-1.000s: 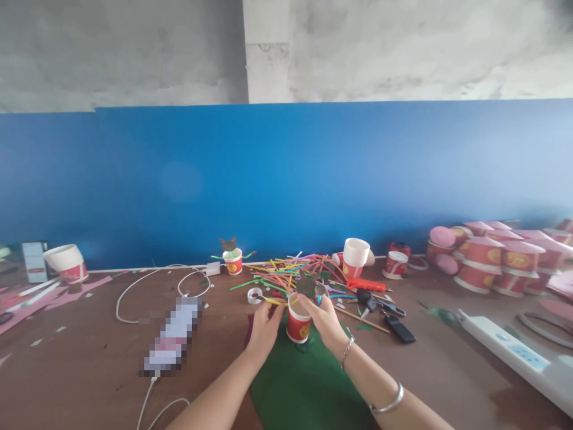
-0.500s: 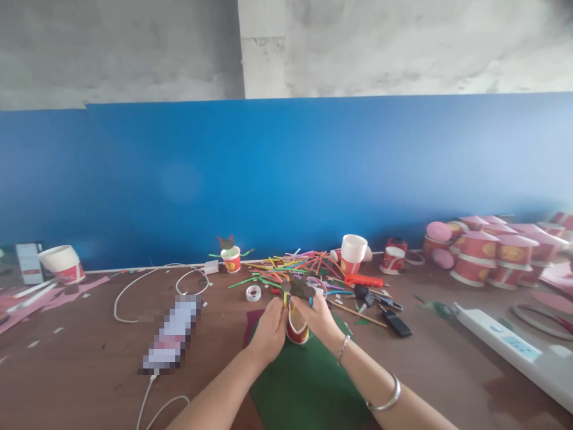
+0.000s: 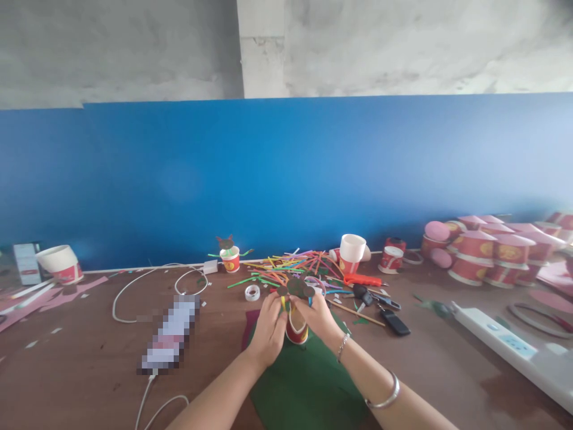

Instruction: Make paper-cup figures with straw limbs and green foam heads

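Note:
A red and white paper cup is held between my two hands over a dark green sheet. My left hand closes on the cup's left side, its fingertips by a short yellow strip. From the other side my right hand grips near the cup's rim, beside a bit of blue strip. A dark paper cutout with round parts rises at the cup's far side, between my fingers. My hands hide parts of the cup and strips.
Colourful craft stems, a tape roll, a finished cup figure and a white cup lie beyond. Keys are to the right, near a power strip. A phone with a cable sits left. Decorated cups stand far right.
Little differs. My left fingers have shifted slightly up along the cup, closer to the yellow strip, and the dark cutout sits a touch differently. My right hand stays nearly still.

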Action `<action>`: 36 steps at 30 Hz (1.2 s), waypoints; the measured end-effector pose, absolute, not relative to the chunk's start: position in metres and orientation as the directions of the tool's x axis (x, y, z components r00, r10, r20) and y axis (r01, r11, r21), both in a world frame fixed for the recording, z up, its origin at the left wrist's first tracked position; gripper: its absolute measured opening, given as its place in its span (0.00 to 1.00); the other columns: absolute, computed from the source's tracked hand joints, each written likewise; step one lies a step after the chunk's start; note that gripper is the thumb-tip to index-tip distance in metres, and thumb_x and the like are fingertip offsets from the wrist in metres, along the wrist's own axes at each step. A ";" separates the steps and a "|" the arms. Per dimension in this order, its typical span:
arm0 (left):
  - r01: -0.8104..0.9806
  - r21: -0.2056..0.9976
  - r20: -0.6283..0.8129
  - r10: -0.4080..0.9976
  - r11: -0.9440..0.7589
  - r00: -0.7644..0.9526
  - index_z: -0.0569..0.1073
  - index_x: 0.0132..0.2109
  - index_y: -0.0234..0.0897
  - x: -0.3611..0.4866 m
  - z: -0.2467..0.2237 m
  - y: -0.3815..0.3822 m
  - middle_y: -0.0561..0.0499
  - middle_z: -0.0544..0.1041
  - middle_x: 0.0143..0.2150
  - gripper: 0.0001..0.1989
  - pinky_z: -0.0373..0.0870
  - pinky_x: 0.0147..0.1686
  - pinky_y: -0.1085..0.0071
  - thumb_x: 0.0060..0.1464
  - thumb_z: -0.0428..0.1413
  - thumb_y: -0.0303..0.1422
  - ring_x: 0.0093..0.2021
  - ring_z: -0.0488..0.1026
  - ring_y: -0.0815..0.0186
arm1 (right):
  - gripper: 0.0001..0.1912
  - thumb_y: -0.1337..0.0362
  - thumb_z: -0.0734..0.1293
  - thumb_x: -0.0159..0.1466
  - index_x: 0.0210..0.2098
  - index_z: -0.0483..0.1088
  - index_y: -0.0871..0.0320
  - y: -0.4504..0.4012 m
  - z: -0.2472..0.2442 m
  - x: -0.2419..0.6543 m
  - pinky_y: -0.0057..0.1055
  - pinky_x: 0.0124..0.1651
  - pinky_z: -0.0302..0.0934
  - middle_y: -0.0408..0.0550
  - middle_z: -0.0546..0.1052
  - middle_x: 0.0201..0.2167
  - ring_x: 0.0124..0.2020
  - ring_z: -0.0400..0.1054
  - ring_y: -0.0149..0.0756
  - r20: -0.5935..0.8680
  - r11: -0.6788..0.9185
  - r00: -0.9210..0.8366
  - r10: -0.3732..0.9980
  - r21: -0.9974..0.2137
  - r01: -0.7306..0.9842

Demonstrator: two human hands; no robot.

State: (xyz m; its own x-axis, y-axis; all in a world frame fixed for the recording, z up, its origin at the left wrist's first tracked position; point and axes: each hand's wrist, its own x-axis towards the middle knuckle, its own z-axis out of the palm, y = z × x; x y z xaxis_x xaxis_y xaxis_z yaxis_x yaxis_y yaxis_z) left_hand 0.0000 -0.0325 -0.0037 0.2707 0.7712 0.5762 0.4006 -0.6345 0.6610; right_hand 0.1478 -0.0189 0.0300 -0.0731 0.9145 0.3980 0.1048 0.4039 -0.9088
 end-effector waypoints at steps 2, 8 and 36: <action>0.355 0.694 0.571 0.779 -0.627 0.260 0.67 0.52 0.39 -0.001 -0.002 -0.031 0.44 0.68 0.52 0.15 0.55 0.58 0.56 0.60 0.44 0.32 0.57 0.60 0.58 | 0.11 0.61 0.66 0.56 0.36 0.75 0.58 -0.019 0.030 0.147 0.39 0.48 0.63 0.50 0.79 0.35 0.39 0.71 0.44 0.388 0.395 -0.084 0.918 -0.915 0.087; 0.280 0.711 0.585 0.764 -0.645 0.272 0.68 0.44 0.38 0.000 0.010 -0.032 0.45 0.69 0.46 0.09 0.60 0.54 0.61 0.59 0.46 0.32 0.50 0.64 0.60 | 0.09 0.60 0.64 0.58 0.33 0.74 0.59 -0.020 0.027 0.146 0.35 0.42 0.63 0.47 0.77 0.31 0.36 0.69 0.40 0.371 0.381 -0.098 0.923 -0.917 0.120; 0.486 0.582 0.621 0.742 -0.651 0.250 0.69 0.52 0.38 -0.009 -0.017 -0.016 0.41 0.71 0.53 0.17 0.62 0.55 0.53 0.62 0.41 0.35 0.55 0.66 0.56 | 0.12 0.58 0.65 0.59 0.38 0.72 0.58 -0.019 0.021 0.142 0.33 0.41 0.65 0.48 0.76 0.32 0.36 0.69 0.39 0.465 0.468 -0.050 0.884 -0.882 0.057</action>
